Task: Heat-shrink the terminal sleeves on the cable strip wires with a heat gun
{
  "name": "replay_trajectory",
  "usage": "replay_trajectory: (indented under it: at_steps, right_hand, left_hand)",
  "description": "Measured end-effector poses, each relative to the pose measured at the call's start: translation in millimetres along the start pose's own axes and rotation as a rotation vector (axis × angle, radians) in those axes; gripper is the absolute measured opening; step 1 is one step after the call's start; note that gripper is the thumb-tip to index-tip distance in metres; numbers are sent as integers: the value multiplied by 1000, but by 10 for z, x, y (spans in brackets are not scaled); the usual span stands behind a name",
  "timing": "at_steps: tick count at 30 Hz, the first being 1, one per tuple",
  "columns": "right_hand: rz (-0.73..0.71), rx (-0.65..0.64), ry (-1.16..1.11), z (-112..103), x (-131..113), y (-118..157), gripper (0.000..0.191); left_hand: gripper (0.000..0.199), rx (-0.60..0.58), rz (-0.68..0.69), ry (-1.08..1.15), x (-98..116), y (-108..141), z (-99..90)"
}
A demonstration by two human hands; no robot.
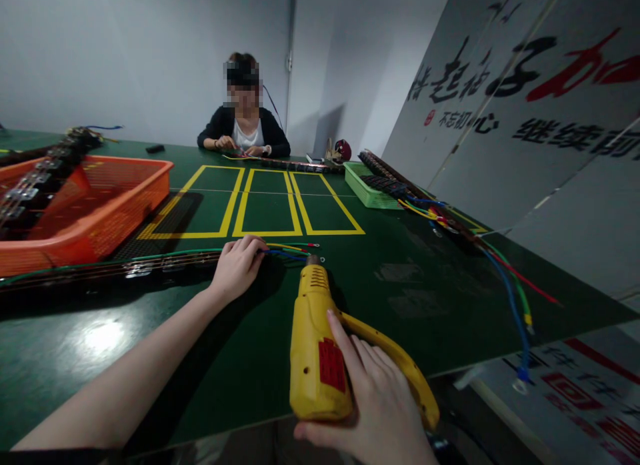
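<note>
An orange basket [129,208] stands on the left of the green tabletop [400,233], a dark segmented strip [49,170] slanting over its far rim. Yellow outlines [340,233] mark the middle. Farther right sits a light-green basket [367,195]. At the far edge, before a pale wall [140,58], is a co-worker [249,135] in a dark jacket and white top. Black and red characters cover the right-hand panel [480,128].

A workshop: heat gun [313,348], yellow-lined bench [360,285], seemingly wired strips [173,268].

The head camera looks forward-down across the table [370,265]
</note>
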State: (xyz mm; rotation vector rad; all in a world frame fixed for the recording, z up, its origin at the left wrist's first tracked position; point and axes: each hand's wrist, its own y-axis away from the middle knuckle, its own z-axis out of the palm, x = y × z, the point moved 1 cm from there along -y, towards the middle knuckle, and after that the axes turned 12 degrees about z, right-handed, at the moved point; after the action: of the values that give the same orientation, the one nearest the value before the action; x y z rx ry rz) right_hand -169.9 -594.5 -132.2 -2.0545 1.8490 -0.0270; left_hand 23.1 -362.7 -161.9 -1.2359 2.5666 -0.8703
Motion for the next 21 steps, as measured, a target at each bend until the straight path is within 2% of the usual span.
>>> replay_trajectory:
  at_steps: [9, 17, 21]
  right_hand:
    - [55, 37, -7, 84, -250, -9, 131]
    - [-14, -38, -63, 192, -588, -115, 124]
    - [-48, -3, -74, 291, -700, -117, 121]
  left_hand:
    - [17, 3, -10, 15, 11, -12, -8]
    - [22, -18, 16, -5, 23, -20, -33]
    - [22, -37, 44, 19, -13, -8, -33]
